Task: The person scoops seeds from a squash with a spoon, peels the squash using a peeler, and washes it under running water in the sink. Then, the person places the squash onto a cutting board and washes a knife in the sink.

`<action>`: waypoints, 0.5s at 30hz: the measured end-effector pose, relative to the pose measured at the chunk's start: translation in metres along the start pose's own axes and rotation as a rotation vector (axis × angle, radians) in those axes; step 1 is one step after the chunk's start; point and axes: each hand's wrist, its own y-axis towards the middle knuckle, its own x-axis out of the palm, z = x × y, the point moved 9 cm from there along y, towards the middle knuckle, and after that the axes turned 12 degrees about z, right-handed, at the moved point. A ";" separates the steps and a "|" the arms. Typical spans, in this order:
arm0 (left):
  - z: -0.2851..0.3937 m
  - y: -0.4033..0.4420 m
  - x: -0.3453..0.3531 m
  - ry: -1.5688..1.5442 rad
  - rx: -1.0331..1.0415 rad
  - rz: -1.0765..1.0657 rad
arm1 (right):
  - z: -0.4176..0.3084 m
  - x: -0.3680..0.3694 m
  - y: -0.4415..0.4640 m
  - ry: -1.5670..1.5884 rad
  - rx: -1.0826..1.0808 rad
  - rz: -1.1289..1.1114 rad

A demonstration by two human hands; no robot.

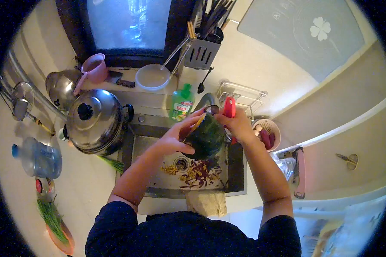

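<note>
Over the sink, my left hand [179, 136] is wrapped round the side of a dark green pumpkin piece [206, 139], whose cut edge shows orange near my fingers. My right hand [237, 124] grips a red-handled peeler [230, 107] at the pumpkin's upper right; its blade is hard to make out. Below, the grey sink [150, 180] has purple peelings [206, 171] and yellow bits [170, 170] scattered around the drain [181, 163]. The faucet [209, 100] rises just behind the pumpkin.
A lidded steel pot [94, 120] stands left of the sink. Behind it are a green detergent bottle [183, 103], a white bowl [152, 77] and a cleaver [121, 79]. At right, a basket [275, 126] holds purple roots. Green stalks [52, 220] lie at the front left.
</note>
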 end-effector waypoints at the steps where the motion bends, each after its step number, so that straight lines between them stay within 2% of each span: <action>1: -0.007 -0.001 0.000 0.004 -0.021 0.011 | 0.001 -0.002 -0.002 0.034 0.001 0.031; 8: -0.019 -0.004 0.009 -0.077 -0.095 0.112 | 0.020 -0.007 -0.009 0.020 -0.007 0.017; 10: -0.030 -0.007 0.004 -0.219 -0.156 0.182 | 0.029 -0.008 -0.014 0.128 0.014 -0.004; 13: -0.035 -0.013 -0.001 -0.360 -0.172 0.278 | 0.048 -0.023 -0.031 0.666 0.192 0.028; 15: -0.035 -0.019 -0.001 -0.439 -0.187 0.331 | 0.075 -0.060 -0.039 0.776 0.183 0.217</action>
